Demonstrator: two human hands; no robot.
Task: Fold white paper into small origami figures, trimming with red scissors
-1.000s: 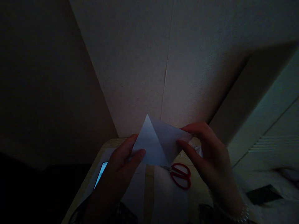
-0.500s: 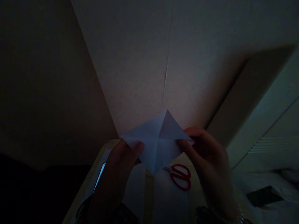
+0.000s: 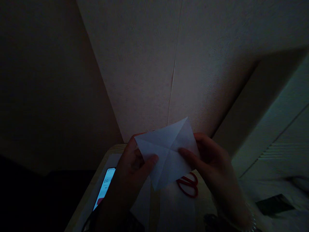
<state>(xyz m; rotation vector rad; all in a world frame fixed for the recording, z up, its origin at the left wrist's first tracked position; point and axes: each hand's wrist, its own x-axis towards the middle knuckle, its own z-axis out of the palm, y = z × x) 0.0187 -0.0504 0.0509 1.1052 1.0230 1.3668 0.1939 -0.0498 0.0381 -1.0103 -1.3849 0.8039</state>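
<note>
A square sheet of white paper [image 3: 166,138], marked with crossing creases, is held up over the table between both hands. My left hand [image 3: 135,164] grips its left side, thumb on the near face and fingers mostly hidden behind. On the right side my right hand [image 3: 207,154] pinches it, with the thumb lying on the near face close to where the creases cross. Below the sheet, scissors with red handles [image 3: 189,185] lie on the table; their blades are hidden by the paper.
On the small wooden table [image 3: 154,206] lie white paper sheets [image 3: 177,206]. A lit phone [image 3: 105,187] is left of my left wrist. Behind rises a pale wall [image 3: 140,71]. A dark flat object [image 3: 275,204] lies at the lower right. The scene is dim.
The paper has turned clockwise, its top corner moving right. My left hand has shifted right, showing more of the phone. My right thumb has slid inward, and the paper covers more of the scissors.
</note>
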